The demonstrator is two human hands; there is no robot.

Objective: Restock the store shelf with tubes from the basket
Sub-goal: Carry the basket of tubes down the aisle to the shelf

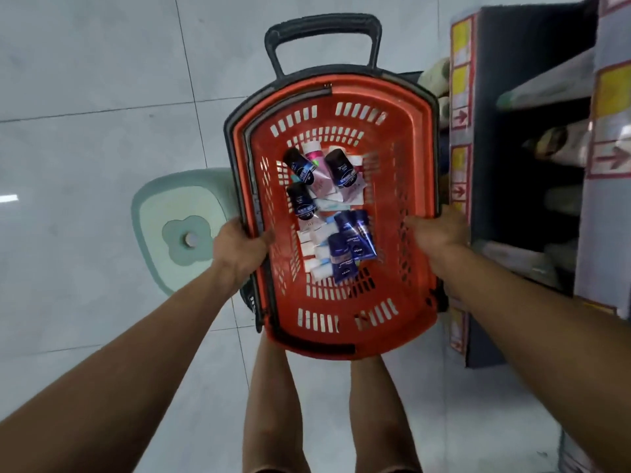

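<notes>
Head view, looking straight down. A red basket (pixel 420 158) with slotted walls and a dark rim is held above a pale tiled floor (pixel 85 80), its black pull handle (pixel 324 27) at the far end. The left hand (pixel 239 249) grips the basket's left rim, fingers curled over the edge; the right hand (pixel 438 230) is seen clasping the right rim, thumb laid inside the wall. Both forearms are extended forward, and two bare legs are visible beneath the near end of the basket.

On the basket bottom the tubes are gathered in a loose pile. Dark blue tubes (pixel 353 238) lie together on the near right of the pile; black-capped tubes (pixel 302 165) lie on the far left, with a pink tube (pixel 317 165) between two of them. White tubes (pixel 317 247) lie partly under the others.

The store shelf (pixel 532 138) stands just right of the basket, its edges lined with red-and-yellow price labels (pixel 461 80); blurred goods are seen on its levels. A pale green stool (pixel 174 227) stands on the floor left of the basket.
</notes>
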